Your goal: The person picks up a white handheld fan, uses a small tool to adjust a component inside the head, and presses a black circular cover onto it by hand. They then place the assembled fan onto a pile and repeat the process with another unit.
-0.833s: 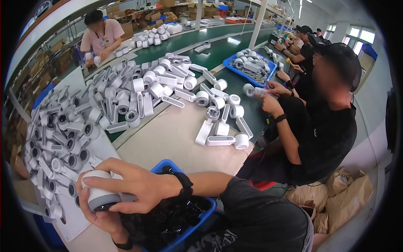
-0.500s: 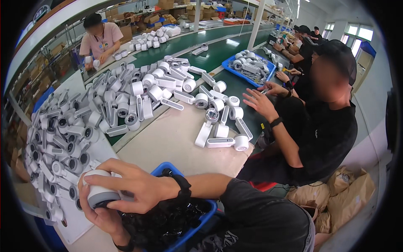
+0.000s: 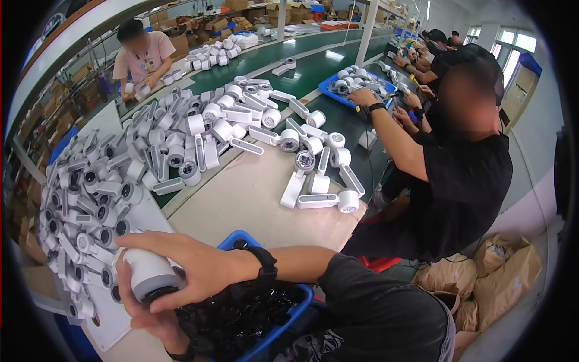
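Observation:
Both my hands hold one white cylindrical device head (image 3: 146,273) with a dark open end, low at the left. My right hand (image 3: 192,269), with a black band on its wrist, wraps over the top and side of it. My left hand (image 3: 149,318) grips it from underneath. Just below and right of my hands is a blue bin (image 3: 288,326) filled with small black parts. A dense heap of white handled devices (image 3: 84,205) lies to the left of my hands.
More white devices (image 3: 313,175) are scattered across the tan table and green conveyor. A person in black sits at the right, with a hand (image 3: 362,96) at a blue tray (image 3: 335,92). Another person (image 3: 142,54) works at the far left. Brown bags (image 3: 500,271) lie on the floor.
The person in black has stretched an arm from in front of the chest out to the far blue tray. My hands have kept hold of the white device head, barely shifting.

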Demonstrator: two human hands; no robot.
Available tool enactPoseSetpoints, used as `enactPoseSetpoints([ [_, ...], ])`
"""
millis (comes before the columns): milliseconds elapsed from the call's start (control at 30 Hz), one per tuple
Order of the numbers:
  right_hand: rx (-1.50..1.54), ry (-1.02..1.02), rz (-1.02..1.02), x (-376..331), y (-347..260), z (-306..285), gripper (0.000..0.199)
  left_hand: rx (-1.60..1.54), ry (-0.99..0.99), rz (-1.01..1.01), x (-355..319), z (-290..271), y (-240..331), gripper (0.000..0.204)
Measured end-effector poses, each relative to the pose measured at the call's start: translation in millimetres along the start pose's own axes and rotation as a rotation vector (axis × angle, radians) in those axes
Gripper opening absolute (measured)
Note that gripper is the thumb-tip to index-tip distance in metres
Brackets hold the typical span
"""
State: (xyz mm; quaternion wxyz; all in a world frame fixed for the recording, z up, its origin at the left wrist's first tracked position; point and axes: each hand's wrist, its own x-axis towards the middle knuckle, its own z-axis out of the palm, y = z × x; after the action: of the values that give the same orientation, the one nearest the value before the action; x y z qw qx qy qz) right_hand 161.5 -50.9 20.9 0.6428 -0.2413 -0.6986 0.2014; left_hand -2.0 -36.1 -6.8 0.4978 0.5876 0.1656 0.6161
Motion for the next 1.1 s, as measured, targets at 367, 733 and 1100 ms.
enactPoseSetpoints([
  [367,0.061,0.095,0.044,-4.0,-12.7,4.9,0.074,0.236,-0.076,0.007,0.2,4.2,7.2,0.081],
  [733,0.156,0.023,0.224,-1.1,-2.9,-4.3,0.093,0.32,0.183,-0.112,14.3,25.0,11.4,0.091],
  [1100,-0.089,0.001,-0.002,-4.7,-1.8,6.4,0.054,0.324,0.056,0.044,9.4,11.0,3.6,0.098],
])
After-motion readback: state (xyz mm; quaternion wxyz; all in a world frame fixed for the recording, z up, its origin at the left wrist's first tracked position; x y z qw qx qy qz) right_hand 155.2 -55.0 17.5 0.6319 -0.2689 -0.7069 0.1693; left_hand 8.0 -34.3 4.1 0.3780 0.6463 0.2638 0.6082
